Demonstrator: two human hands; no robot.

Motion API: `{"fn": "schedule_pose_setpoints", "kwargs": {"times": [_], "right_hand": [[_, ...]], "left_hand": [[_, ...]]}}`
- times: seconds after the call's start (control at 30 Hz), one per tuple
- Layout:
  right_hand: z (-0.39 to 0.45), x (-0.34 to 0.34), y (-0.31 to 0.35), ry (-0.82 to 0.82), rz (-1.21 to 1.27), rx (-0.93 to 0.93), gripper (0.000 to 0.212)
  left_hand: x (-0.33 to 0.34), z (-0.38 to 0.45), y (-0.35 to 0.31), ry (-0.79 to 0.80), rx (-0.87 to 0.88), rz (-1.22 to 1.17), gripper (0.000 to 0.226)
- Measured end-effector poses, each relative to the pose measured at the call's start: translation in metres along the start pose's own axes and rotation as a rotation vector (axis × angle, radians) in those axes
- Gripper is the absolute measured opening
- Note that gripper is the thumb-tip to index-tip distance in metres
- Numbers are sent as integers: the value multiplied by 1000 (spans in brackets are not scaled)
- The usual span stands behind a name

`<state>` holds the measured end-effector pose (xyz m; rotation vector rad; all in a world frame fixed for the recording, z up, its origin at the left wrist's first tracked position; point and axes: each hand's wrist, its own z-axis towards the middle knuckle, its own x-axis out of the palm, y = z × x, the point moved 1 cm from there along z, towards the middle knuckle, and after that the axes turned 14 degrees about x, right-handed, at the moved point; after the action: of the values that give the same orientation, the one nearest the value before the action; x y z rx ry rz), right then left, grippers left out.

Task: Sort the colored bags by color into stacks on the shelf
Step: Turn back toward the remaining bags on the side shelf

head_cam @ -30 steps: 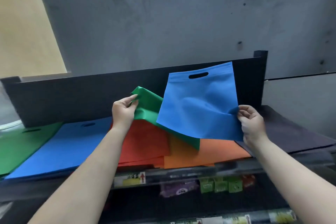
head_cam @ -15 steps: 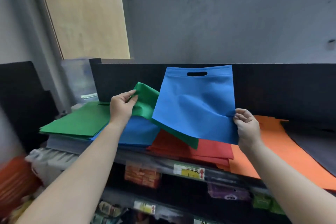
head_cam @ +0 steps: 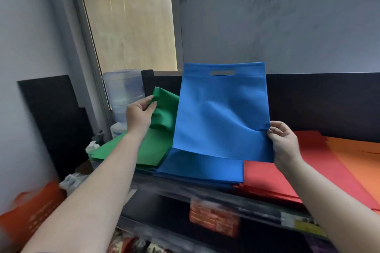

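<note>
Hands (head_cam: 284, 142) have carried us leftward: we now pinch the blue bag (head_cam: 221, 113) above the blue stack (head_cam: 200, 167), left hand (head_cam: 138, 116) gripping the green bag (head_cam: 165, 109) beside the green stack (head_cam: 148, 150).

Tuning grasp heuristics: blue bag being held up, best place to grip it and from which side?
Pinch the blue bag at a side edge, from the side, as the right hand does now. It is a thin flat sheet held upright, so only edges or the handle cutout give purchase.

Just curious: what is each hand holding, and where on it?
Left hand pinches a green bag at its upper corner; right hand pinches a blue bag at its right edge.
</note>
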<state>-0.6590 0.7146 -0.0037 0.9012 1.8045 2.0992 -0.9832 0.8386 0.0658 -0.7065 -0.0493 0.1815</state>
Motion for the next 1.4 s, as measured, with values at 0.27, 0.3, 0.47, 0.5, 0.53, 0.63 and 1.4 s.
{"fn": "schedule_pose_setpoints", "kwargs": {"times": [0.27, 0.3, 0.47, 0.5, 0.53, 0.63, 1.4], "right_hand": [[-1, 92, -34, -122, 24, -1, 37], [-2, 101, -38, -140, 11, 3, 37], [-8, 139, -66, -202, -51, 31, 37], [-10, 144, -70, -212, -66, 39, 38], [-11, 149, -75, -224, -82, 44, 40], [-14, 157, -88, -238, -151, 48, 42], [-35, 112, -74, -325, -229, 10, 41]], "left_hand": [[-66, 61, 85, 85, -39, -15, 33], [-76, 62, 96, 94, -57, 1, 33], [-123, 59, 152, 193, -155, 262, 35], [-131, 55, 162, 224, -182, 328, 32], [-139, 50, 170, 254, -211, 392, 29], [-157, 38, 190, 350, -285, 521, 20], [-24, -3, 136, 832, -328, 158, 23]]}}
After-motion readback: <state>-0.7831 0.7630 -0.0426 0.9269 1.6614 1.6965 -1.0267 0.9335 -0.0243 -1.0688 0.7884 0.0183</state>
